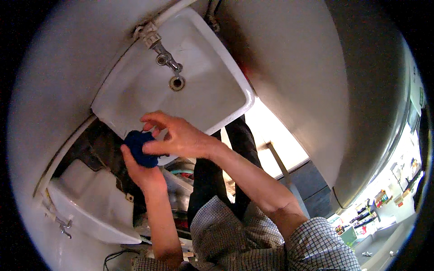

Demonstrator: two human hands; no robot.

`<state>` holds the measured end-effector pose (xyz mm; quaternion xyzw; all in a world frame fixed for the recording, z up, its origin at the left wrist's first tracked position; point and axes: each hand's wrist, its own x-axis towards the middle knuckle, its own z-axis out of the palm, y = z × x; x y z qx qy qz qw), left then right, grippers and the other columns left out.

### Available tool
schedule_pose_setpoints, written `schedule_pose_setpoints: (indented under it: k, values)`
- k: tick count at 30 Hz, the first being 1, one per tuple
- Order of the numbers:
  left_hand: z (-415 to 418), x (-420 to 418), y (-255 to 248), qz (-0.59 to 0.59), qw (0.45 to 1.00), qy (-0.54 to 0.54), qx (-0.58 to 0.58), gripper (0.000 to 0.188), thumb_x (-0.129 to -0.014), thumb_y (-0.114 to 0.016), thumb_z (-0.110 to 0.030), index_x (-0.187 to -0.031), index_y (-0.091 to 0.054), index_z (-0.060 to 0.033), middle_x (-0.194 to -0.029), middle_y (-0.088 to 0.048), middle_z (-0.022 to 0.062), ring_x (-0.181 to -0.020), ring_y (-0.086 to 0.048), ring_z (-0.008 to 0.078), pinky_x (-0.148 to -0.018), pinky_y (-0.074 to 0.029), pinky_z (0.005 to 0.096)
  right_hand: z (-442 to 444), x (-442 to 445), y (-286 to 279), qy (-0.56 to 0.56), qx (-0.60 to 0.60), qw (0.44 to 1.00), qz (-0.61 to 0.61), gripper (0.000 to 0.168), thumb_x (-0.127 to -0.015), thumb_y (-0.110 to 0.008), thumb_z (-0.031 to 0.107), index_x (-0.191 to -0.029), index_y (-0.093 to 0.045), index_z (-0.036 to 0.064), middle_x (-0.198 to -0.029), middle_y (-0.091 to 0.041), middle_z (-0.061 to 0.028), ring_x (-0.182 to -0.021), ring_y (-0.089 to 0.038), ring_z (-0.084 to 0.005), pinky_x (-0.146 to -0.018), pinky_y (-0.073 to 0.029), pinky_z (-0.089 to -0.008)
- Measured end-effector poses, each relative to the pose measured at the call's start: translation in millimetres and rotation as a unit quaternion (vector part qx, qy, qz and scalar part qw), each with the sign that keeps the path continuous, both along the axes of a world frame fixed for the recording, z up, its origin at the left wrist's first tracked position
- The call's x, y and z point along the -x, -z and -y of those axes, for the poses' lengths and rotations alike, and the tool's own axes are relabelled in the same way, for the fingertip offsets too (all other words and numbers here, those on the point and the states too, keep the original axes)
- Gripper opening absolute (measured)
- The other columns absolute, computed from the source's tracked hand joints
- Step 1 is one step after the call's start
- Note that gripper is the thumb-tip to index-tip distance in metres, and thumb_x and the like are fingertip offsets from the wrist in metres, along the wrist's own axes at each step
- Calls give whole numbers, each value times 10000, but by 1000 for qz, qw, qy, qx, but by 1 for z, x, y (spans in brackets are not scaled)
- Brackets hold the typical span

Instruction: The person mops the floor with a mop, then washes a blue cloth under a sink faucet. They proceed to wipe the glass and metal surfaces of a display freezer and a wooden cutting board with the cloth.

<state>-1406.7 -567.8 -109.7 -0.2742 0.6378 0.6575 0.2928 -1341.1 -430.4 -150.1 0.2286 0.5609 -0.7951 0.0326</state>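
A bunched dark blue cloth (139,149) rests in my left hand (145,176), over the near left edge of a white sink (203,101). From above and to its right, my right hand (176,135) reaches over the cloth, its thumb against it and its fingers curled apart. Whether those fingers grip the cloth cannot be told. At the far side of the sink a metal tap (163,58) points towards the round drain (177,83), and no water is seen running.
A second white basin (98,200) stands at the lower left beside a small wall tap (64,225). Dark pipes run at the top. Below lie my dark trouser legs and a bright floor patch with a bar (279,161). Small goods stand at the far right.
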Motion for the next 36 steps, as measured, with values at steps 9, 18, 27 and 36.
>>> schedule_pose_setpoints:
  k: [9, 18, 27, 36]
  values:
    - [34, -3, -40, -20, 986, 167, 21, 507, -907, -645, -252, -1325, -476, -19, -1293, -542, 97, -1190, -530, 218, -1017, -430, 375, 36, 3, -41, 34, -19, 995, 97, 400, -892, -588, 296, -1144, -592, -14, -1002, -651, -238, -938, -645, -340, -811, -497, -386]
    - [36, -11, -76, -7, 986, 160, 36, 534, -934, -630, -340, -1349, -453, -54, -1224, -567, 92, -1110, -566, 219, -958, -456, 377, 63, -34, -77, 100, -170, 980, -9, 471, -836, -668, 274, -1208, -549, 12, -1122, -581, -188, -975, -621, -304, -822, -503, -355]
    - [71, -47, -96, -5, 967, 239, -88, 666, -893, -678, -268, -1436, -348, -67, -1329, -506, 117, -1218, -506, 275, -1074, -380, 436, 61, -63, -99, 105, 24, 989, 105, 351, -876, -600, 277, -1051, -529, -19, -848, -579, -118, -749, -553, -195, -687, -467, -346]
    - [44, -92, -143, 25, 980, 195, -25, 692, -868, -714, -236, -1422, -359, -24, -1306, -515, 139, -1176, -533, 265, -1026, -432, 398, 63, -122, -131, 108, -4, 986, 126, 471, -923, -573, 391, -1188, -532, 4, -1046, -605, -167, -877, -619, -235, -741, -514, -323]
